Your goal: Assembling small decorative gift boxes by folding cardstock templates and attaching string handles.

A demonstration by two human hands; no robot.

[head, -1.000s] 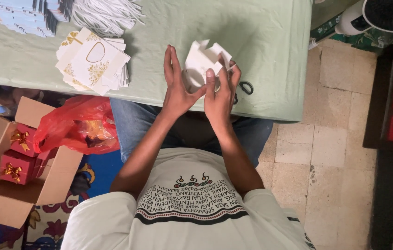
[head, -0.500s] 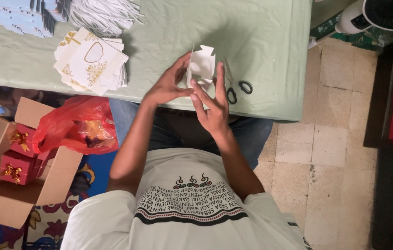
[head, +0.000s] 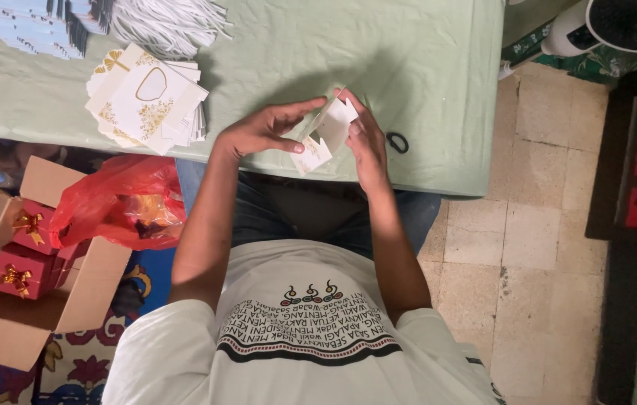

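A: What stage was it?
B: Folding, I'd judge. Left hand (head: 258, 133) and right hand (head: 367, 142) both pinched a white card box blank (head: 324, 133) above the green-clothed table (head: 438, 90).
A: Next?
B: Probably tucking flaps squarely.
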